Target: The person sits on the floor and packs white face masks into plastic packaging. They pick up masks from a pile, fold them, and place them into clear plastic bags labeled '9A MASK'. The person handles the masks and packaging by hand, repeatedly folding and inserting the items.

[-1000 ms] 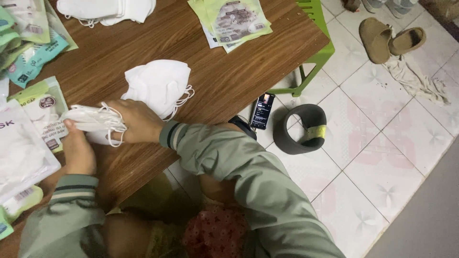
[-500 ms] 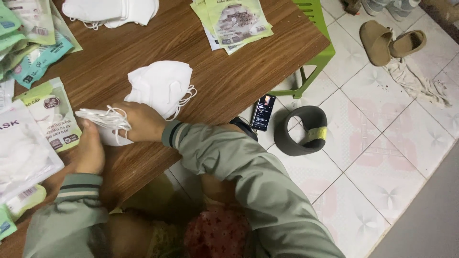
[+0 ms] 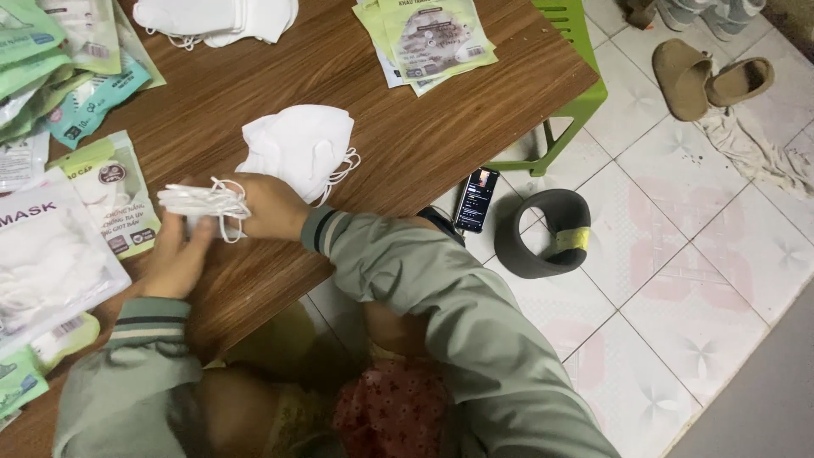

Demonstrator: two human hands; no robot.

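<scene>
A brown wooden worktop (image 3: 254, 280) is seen. A stack of white masks (image 3: 298, 146) lies just beyond the right hand (image 3: 259, 206); packaged masks (image 3: 47, 254) lie beside the left hand (image 3: 174, 259); green packets (image 3: 432, 38) lie well beyond.

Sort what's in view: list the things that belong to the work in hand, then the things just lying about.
In the work: folded white masks held between left hand and right hand; loose mask pile; mask stack; green packets; clear mask bag.

Lying about: phone; grey band; slippers; green stool; cloth.
</scene>
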